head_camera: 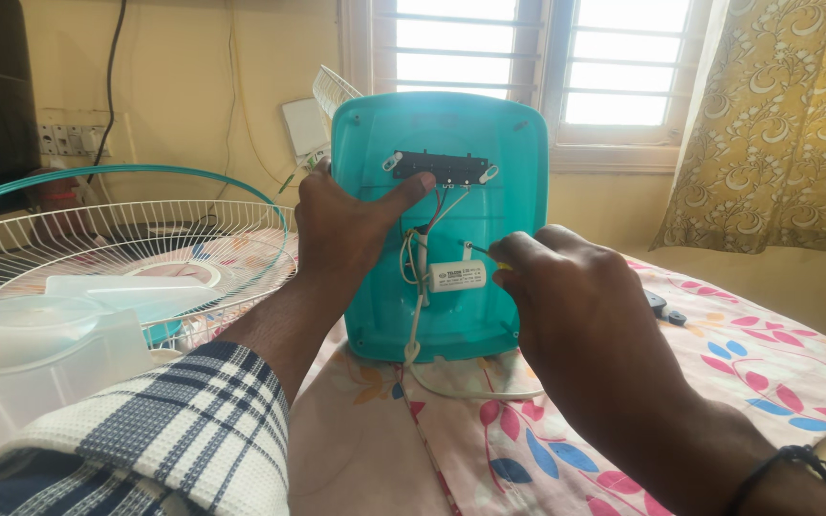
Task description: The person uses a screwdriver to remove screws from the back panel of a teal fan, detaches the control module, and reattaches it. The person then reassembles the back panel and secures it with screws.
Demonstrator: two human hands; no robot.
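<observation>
While left hand [341, 225] grips teal fan base [439, 225] upright on bed, I keep right hand [566, 287] clenched on screwdriver [482, 250], tip straight, push gently, beside white capacitor [458, 276].

Bed sheet [566, 449]: pink w/ leaf and flower print, covers the bed.
Wire fan guard [117, 239]: white wires, teal rim, lies flat at left edge of bed.
Clear fan blade [40, 330]: translucent plastic, rests on guard, near left corner.
Second guard [335, 91]: white, leans against rear wall, partly hidden.
Switch board [71, 139]: on rear wall, upper left; black cable [112, 67] runs up from it.
Small black item [663, 308]: on sheet, right side; type unclear.
Window [518, 62]: barred, at rear. Curtain [786, 124]: yellow patterned, right of window.
</observation>
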